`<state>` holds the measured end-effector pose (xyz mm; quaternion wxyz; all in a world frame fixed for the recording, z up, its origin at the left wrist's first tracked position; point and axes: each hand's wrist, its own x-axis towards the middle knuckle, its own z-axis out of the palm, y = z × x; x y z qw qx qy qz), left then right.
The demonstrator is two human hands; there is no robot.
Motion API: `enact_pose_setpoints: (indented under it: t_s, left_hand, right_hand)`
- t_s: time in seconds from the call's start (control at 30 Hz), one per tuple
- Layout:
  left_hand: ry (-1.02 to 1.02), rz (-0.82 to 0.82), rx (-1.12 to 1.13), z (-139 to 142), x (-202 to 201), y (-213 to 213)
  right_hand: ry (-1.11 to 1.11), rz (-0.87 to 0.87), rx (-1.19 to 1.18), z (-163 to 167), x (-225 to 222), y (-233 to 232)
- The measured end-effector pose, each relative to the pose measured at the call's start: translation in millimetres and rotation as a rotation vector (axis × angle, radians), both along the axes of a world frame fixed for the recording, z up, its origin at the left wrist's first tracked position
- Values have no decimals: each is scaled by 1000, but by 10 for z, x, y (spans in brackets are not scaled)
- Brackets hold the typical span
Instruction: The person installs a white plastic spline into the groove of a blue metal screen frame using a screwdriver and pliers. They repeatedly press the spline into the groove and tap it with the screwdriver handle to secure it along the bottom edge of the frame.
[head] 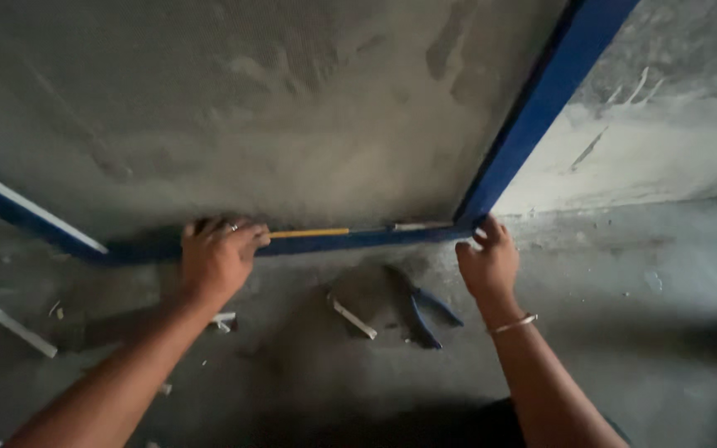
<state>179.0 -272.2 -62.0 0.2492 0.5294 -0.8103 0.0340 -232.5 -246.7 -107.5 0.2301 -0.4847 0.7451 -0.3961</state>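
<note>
Rough grey plaster wall meets a dusty concrete floor, dimly lit.

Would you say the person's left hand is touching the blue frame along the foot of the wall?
Touching. The head view shows the left hand laid over the blue frame, fingers curled across its top edge with no gap visible.
</note>
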Motion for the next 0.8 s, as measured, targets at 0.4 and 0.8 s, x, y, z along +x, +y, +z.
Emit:
enact_pose_setpoints:
  t_s: [0.4, 0.8]
  left_hand:
    - [-646, -177, -170, 1283, -626, -75]
    - [22, 28, 121, -42, -211, -19]
  right_hand:
    - [-77, 10, 19, 85, 14, -10]
    - [1, -41, 45, 86, 21, -5]
